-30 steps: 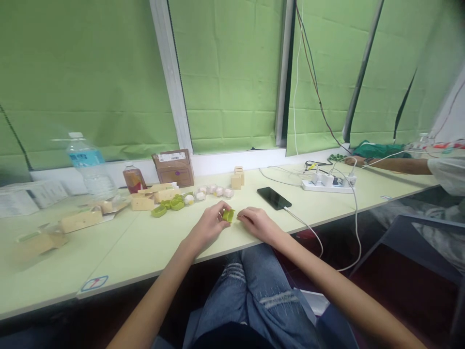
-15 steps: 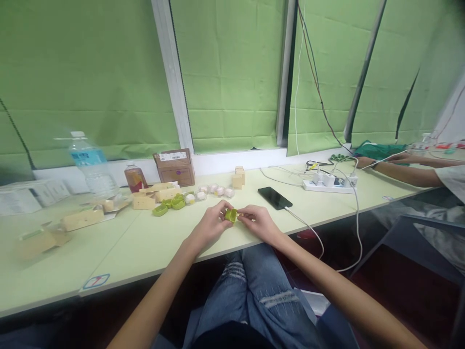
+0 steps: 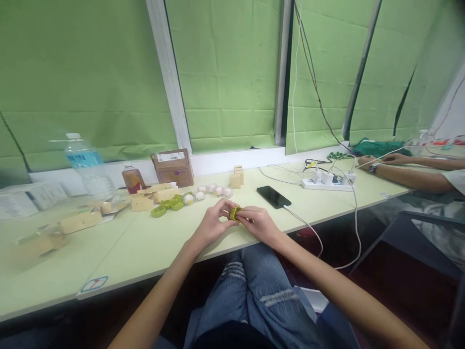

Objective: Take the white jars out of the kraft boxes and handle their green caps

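Note:
A small yellow-green, open-ended box (image 3: pixel 235 213) is held low over the table's front part. My left hand (image 3: pixel 214 224) is closed round it, thumb below and fingers above. My right hand (image 3: pixel 258 224) has its fingers pinched together at the open side of the box, partly covering it. Whatever those fingertips pinch is hidden. Beyond my left hand lie several similar green cases (image 3: pixel 167 204), standing open, and a row of small wrapped white-and-pink pieces (image 3: pixel 214 190).
Small tan cartons (image 3: pixel 236 179) stand behind my hands. A phone (image 3: pixel 273 197) with a white cable lies right, before a power strip (image 3: pixel 328 182). Left are opened cartons (image 3: pixel 82 220), a water bottle (image 3: pixel 87 167), a drink bottle (image 3: pixel 132 179) and a brown box (image 3: pixel 173 169). Another person's forearms (image 3: pixel 410 175) rest far right.
My right fingers have moved left, up against and partly over the green box's opening. The box has turned and shifted slightly right. The view has moved a little.

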`<state>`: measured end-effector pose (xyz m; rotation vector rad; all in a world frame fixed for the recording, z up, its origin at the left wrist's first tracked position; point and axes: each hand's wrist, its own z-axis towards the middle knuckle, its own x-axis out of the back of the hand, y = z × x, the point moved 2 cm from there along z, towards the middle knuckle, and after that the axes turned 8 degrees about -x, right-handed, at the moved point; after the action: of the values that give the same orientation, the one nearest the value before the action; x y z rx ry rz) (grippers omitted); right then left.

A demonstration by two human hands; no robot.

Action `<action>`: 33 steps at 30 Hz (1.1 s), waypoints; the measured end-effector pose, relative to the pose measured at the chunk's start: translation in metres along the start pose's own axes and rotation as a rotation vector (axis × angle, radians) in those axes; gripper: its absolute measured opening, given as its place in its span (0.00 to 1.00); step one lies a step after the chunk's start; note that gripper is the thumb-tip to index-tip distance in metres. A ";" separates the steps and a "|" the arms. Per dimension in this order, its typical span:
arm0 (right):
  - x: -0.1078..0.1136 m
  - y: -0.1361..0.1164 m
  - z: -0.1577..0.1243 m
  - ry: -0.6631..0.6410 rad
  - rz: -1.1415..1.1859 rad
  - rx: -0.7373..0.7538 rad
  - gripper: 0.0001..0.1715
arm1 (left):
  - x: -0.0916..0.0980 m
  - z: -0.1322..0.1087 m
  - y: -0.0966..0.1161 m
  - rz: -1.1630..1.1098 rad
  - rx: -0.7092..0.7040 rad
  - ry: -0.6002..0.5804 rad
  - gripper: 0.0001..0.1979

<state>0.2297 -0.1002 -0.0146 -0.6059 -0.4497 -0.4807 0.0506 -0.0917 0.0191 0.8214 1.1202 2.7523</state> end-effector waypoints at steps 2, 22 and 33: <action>-0.002 0.000 -0.001 0.018 -0.012 -0.009 0.12 | 0.000 0.000 0.000 -0.013 0.003 0.003 0.17; 0.006 -0.002 0.001 -0.075 -0.117 0.050 0.15 | -0.007 0.000 0.005 -0.122 -0.014 0.039 0.19; 0.016 -0.017 0.006 -0.141 -0.247 0.180 0.15 | -0.004 0.001 0.003 -0.075 -0.012 0.120 0.18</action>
<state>0.2322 -0.1136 0.0054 -0.4131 -0.6998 -0.6272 0.0546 -0.0948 0.0201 0.6074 1.1283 2.7753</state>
